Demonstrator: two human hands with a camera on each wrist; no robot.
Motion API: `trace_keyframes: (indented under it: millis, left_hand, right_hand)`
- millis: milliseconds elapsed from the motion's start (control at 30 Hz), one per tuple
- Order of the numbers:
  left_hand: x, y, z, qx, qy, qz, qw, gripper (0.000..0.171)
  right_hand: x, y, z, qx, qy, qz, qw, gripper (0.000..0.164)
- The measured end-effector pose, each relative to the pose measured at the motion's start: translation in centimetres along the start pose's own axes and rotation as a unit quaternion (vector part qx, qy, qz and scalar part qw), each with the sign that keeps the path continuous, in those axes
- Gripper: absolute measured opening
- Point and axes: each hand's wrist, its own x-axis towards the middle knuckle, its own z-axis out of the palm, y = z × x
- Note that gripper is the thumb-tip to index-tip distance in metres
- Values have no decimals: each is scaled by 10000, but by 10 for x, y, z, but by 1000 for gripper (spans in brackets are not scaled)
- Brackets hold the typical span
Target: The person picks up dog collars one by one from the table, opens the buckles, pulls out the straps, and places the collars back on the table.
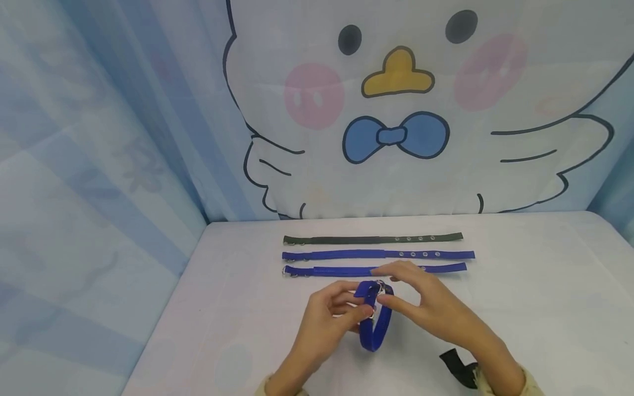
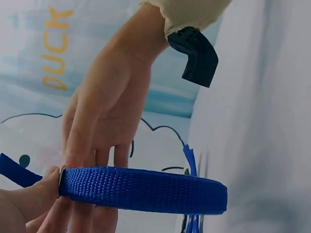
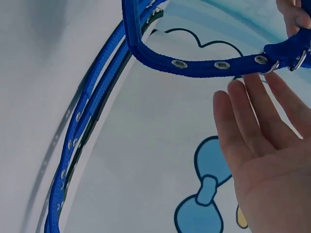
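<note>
A blue woven collar (image 1: 369, 340) is closed into an upright loop between the hands, with a metal buckle at its top. My left hand (image 1: 321, 319) pinches it near the buckle between thumb and fingers. The right hand (image 1: 436, 305) is at the other side of the buckle, fingers spread, thumb tip close to the metal. In the right wrist view the right hand's straight fingers (image 3: 252, 114) reach right up to the collar (image 3: 197, 69), below its metal rings. Eyelets show along the band there. The left wrist view shows the band (image 2: 146, 191) side-on, its short end past the left thumb.
Behind the hands, two blue collars (image 1: 346, 254) (image 1: 342, 271) and a dark green collar (image 1: 346, 240) lie flat in parallel rows on the white table (image 1: 223, 308). A black piece (image 1: 460, 369) sits by the right sleeve. A curtain printed with a duck (image 1: 396, 181) hangs behind.
</note>
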Motion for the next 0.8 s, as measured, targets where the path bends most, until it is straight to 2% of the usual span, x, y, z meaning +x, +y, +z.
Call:
trace_keyframes:
  millis: [100,200,300,433,633,800]
  left_hand:
    - [0,1,-1,-16,-47,-3,10000,34]
    - [-1,3,-3,-126,-128,37,9998,33]
    - [-1,3,-4,-206,-223,58,9995,30]
    - [-1,1,-9,-271,-181,15,9995,29]
    - [-1,1,-16,-46,55,-99,9999,25]
    - [-1,1,-17,222,150,40,9996,26]
  right_hand:
    - [-2,1,-5,-9,-469,138,9988,44]
    - [-3,4,-8,-142,-622,195,9978,43]
    - [-2,7,-10,-246,-560,189,9979,32]
    - [-3,8,-12,-345,-480,253,9979,21]
    - [-6,7,-15,-361,-309,422,9980,18]
    - [-6,4,-15,-398,-216,488,9978,16]
